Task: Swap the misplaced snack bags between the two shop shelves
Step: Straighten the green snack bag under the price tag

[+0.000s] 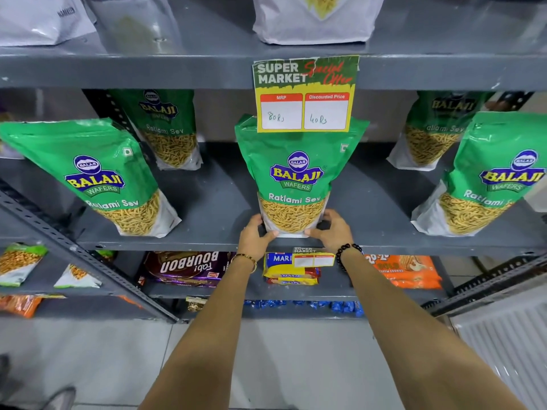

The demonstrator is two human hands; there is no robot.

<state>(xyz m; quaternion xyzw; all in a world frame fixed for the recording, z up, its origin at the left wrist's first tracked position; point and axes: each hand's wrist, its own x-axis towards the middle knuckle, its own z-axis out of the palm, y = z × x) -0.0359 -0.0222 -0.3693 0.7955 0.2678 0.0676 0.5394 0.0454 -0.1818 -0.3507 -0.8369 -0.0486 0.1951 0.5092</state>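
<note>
Head camera, looking forward and down at grey metal shop shelves. Your left hand point(255, 235) and right hand point(333, 232) both grasp the bottom corners of a green snack bag point(296, 179), thumbs in front and fingers wrapped behind its base. The bag stands upright at the near edge of the middle shelf point(213, 202), centred in the scene. A yellow and green price tag point(305, 94) hangs from the shelf above and covers the bag's top edge.

On the same shelf, a matching green bag point(94, 176) leans at the left and another point(488, 179) leans at the right, both well apart from the one you hold. Two more green bags stand farther back, one on the left point(167, 128) and one on the right point(435, 131).

On the upper shelf, a white bag point(316, 19) sits above the tag. Below your wrists, the lower shelf carries a purple biscuit pack point(186, 266), a yellow and blue biscuit pack point(281, 269) and an orange cookie pack point(408, 272). You wear a thin gold bangle point(245, 258) on your left wrist and a black bead bracelet point(344, 253) on your right.
</note>
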